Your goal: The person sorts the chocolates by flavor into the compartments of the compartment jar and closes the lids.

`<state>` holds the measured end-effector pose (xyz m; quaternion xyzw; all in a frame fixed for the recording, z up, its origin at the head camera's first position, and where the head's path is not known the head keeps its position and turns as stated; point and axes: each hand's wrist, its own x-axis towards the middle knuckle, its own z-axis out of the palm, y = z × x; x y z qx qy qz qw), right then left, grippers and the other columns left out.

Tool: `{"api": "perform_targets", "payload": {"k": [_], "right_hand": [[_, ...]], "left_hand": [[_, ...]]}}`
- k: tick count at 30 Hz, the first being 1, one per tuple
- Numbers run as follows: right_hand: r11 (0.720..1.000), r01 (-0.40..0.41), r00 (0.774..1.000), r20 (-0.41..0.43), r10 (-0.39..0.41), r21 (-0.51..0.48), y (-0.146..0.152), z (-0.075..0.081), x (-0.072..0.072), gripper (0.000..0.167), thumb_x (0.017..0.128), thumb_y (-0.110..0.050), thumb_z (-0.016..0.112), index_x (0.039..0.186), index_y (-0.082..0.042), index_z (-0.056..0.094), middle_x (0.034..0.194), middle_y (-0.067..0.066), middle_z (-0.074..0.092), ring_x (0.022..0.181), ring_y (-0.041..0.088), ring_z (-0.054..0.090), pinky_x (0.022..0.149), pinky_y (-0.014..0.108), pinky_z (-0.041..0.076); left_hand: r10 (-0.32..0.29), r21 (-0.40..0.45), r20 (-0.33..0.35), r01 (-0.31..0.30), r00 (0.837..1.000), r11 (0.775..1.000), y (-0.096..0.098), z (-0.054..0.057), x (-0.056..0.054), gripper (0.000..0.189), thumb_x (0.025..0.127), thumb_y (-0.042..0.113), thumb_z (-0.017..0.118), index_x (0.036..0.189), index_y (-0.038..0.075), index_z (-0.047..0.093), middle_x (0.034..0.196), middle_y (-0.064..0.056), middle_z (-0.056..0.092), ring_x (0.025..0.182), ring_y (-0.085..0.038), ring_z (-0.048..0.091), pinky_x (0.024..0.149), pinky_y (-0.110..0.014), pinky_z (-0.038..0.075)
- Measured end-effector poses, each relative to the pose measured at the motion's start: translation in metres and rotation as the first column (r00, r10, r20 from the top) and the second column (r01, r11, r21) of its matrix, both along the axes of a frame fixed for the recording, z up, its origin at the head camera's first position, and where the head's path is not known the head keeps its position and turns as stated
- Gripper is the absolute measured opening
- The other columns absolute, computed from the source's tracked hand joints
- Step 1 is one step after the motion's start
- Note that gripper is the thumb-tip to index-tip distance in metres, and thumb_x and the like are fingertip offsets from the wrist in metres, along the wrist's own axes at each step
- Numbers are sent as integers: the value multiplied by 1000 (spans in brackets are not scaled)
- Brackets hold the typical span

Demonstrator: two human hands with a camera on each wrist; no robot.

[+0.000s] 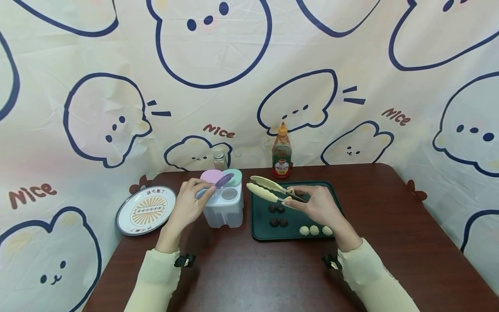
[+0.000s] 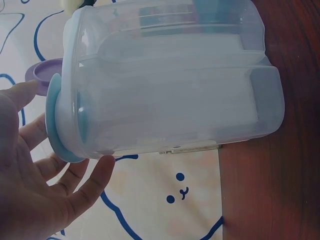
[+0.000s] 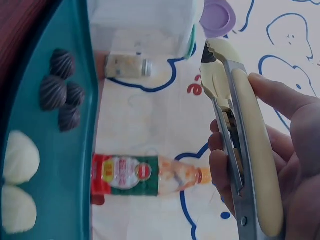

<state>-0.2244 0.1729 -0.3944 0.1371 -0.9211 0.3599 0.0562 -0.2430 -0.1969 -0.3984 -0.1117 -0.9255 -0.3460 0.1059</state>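
My left hand (image 1: 192, 201) is over a clear, white-topped seasoning box (image 1: 224, 214). Its thumb touches the edge of a tilted purple lid (image 2: 47, 75), while the other fingers spread about a light blue lid (image 2: 61, 130). One round opening (image 1: 229, 193) shows uncovered on the top. My right hand (image 1: 319, 206) grips cream-and-metal tongs (image 3: 255, 150), whose tips point at the box. Something dark shows between those tips; I cannot tell what it is. Below the tongs, a dark green tray (image 1: 300, 236) bears several dark ridged pieces (image 1: 274, 222) and white ones (image 1: 314, 230).
A patterned plate (image 1: 146, 211) lies at the table's left edge. Behind the box stands a small glass shaker (image 1: 220, 160). A sauce bottle with an orange cap (image 1: 281, 156) stands behind the tray, close to the cartoon-printed cloth (image 1: 218, 56). Pink and green lids top the box's far side.
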Motion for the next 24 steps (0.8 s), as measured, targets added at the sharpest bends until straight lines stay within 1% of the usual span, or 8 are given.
{"api": "perform_targets", "payload": {"k": [3, 7, 11, 13, 14, 18, 24], "right_hand": [[1000, -8, 1000, 19, 8, -2, -9, 3, 0, 47, 84, -48, 76, 124, -22, 72, 72, 0, 63, 57, 17, 41, 52, 29, 31], [1000, -18, 999, 30, 18, -5, -20, 6, 0, 48, 83, -50, 77, 123, -24, 72, 71, 3, 60, 52, 17, 36, 48, 27, 27], [999, -32, 999, 17, 32, -8, -29, 5, -1, 45, 82, -50, 78, 120, -26, 73, 91, 1, 73, 52, 16, 37, 47, 26, 26], [999, -39, 999, 5, 39, -8, -33, 4, -1, 44, 82, -50, 78, 119, -27, 74, 101, 0, 76, 55, 16, 40, 48, 26, 27], [999, -42, 999, 1, 42, -6, -35, 4, -1, 43, 82, -50, 78, 118, -27, 74, 103, 1, 76, 57, 16, 42, 49, 27, 28], [998, -60, 998, -10, 60, -3, -42, 3, -3, 40, 83, -47, 78, 117, -27, 75, 105, 0, 76, 63, 15, 47, 53, 28, 31], [997, -75, 997, -9, 75, 2, -46, 1, -4, 37, 84, -44, 78, 116, -27, 75, 107, 0, 76, 63, 16, 48, 55, 29, 32]], "left_hand": [[0, 2, -1, 0, 1000, 1000, 0, 0, 0, 48, 99, 51, 54, 117, 10, 73, 126, -13, 59, 124, -32, 43, 103, -55, 37], [0, 3, 1, 0, 1000, 1000, -1, 0, 0, 49, 99, 52, 54, 116, 10, 73, 126, -13, 59, 124, -32, 43, 104, -55, 36], [1, -2, 5, -1, 1000, 1000, -1, -1, -1, 50, 99, 53, 53, 117, 10, 72, 127, -13, 59, 124, -32, 43, 103, -55, 37], [1, -3, 4, -1, 1000, 1000, -2, -1, -1, 50, 99, 53, 53, 117, 10, 72, 127, -13, 59, 124, -32, 43, 103, -55, 37], [2, -4, 3, -2, 1000, 1000, -2, -2, -1, 50, 99, 53, 53, 116, 10, 73, 127, -13, 59, 124, -32, 43, 103, -55, 37], [3, 1, -8, -3, 1000, 1000, -1, -2, -1, 48, 99, 51, 54, 114, 10, 73, 125, -13, 60, 123, -32, 43, 103, -55, 37], [5, -2, -15, -5, 1000, 1000, -1, -3, -2, 48, 99, 51, 54, 114, 10, 73, 125, -13, 60, 122, -32, 44, 101, -54, 37]]}}
